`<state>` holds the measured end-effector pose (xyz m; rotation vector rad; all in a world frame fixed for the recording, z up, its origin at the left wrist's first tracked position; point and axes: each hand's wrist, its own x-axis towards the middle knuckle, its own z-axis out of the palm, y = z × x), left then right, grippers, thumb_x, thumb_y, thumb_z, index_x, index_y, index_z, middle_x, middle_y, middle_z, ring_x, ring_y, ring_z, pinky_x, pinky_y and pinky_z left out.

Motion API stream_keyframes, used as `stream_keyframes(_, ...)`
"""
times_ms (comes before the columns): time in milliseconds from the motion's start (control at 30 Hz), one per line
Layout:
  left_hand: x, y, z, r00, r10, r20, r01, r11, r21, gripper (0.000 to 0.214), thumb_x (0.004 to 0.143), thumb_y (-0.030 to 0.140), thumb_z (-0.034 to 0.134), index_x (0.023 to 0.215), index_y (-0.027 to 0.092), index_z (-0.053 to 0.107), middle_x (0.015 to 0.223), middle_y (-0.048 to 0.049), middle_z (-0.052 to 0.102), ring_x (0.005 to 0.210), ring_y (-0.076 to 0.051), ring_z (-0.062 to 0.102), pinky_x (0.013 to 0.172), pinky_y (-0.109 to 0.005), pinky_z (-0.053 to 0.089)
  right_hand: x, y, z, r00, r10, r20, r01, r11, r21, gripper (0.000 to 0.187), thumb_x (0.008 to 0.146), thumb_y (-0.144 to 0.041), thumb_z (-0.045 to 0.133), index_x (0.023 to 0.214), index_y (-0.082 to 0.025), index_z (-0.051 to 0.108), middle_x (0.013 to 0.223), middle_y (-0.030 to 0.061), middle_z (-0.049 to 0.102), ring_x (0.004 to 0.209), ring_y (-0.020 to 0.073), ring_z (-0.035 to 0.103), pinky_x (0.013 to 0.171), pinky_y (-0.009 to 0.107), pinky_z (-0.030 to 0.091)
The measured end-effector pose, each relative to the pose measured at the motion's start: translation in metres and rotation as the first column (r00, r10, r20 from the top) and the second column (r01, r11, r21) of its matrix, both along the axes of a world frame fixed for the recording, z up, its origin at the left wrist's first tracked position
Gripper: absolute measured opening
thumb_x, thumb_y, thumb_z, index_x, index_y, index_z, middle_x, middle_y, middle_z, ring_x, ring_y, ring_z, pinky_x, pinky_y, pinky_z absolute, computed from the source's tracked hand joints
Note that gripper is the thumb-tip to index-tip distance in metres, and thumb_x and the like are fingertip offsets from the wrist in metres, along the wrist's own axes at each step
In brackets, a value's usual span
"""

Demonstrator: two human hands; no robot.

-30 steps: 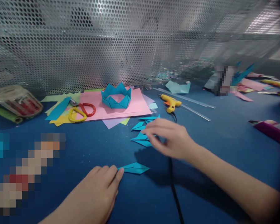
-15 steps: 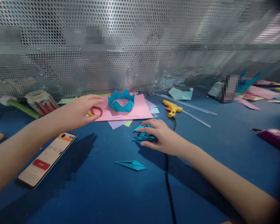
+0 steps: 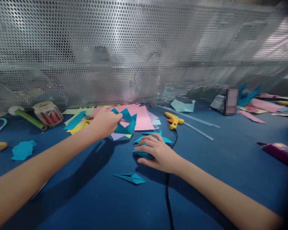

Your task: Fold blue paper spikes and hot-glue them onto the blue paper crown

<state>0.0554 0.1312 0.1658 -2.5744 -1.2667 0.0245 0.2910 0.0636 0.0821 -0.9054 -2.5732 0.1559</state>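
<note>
My left hand is closed on the left rim of a blue folded-paper crown, a ring with pointed tips. The crown is slightly tilted, its left side hidden by my fingers. My right hand lies with bent fingers over several folded blue paper pieces, its thumb along the near edge of one piece. Other blue points stick out behind my knuckles. Closer to me, a single narrow folded blue paper piece lies on the table, touched by neither hand.
A yellow glue gun with a black cord lies right of centre, beside clear glue sticks. Pink paper sheets lie behind the crown. At left are a jar, blue paper scraps and a green roll. A perforated metal panel stands behind.
My left hand has moved right and taken hold of the crown, tilting it. My right hand has shifted slightly nearer over the folded pieces. My left forearm now covers the phone.
</note>
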Motion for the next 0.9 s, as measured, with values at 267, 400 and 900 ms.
stream_keyframes(267,-0.038,-0.099,-0.027,0.988,-0.141,0.066,0.146,0.986,-0.077,0.036,0.093,0.038,0.060,0.123,0.019,0.057,0.125,-0.0087,0.060,0.105,-0.022,0.063,0.088,-0.045,0.055,-0.031,-0.040,0.006,0.988,0.140,0.066,-0.133,0.986,-0.102,0.032,0.077,-0.049,0.075,0.090,-0.020,0.070,0.084,0.0016,0.069,0.080,0.0184,0.061,0.080,0.035,0.036)
stream_keyframes(400,-0.048,-0.112,-0.039,0.959,-0.151,0.239,0.169,0.984,-0.055,0.025,0.094,0.017,0.054,0.119,0.019,0.059,0.111,-0.0054,0.068,0.100,-0.020,0.065,0.091,-0.043,0.054,-0.039,-0.047,0.007,0.983,0.145,0.110,-0.132,0.984,-0.117,0.009,0.079,-0.026,0.073,0.082,-0.021,0.067,0.082,-0.0014,0.069,0.076,0.0147,0.062,0.073,0.030,0.037)
stream_keyframes(900,-0.024,-0.135,-0.042,0.821,-0.079,0.565,0.248,0.941,-0.228,0.020,0.089,0.012,0.058,0.098,0.024,0.071,0.084,0.0023,0.074,0.081,-0.015,0.066,0.070,-0.025,0.051,-0.043,-0.072,0.041,0.999,0.021,-0.050,-0.015,0.993,0.115,0.016,0.099,-0.020,0.050,0.091,-0.017,0.064,0.078,0.0038,0.065,0.070,0.0160,0.061,0.062,0.027,0.046)
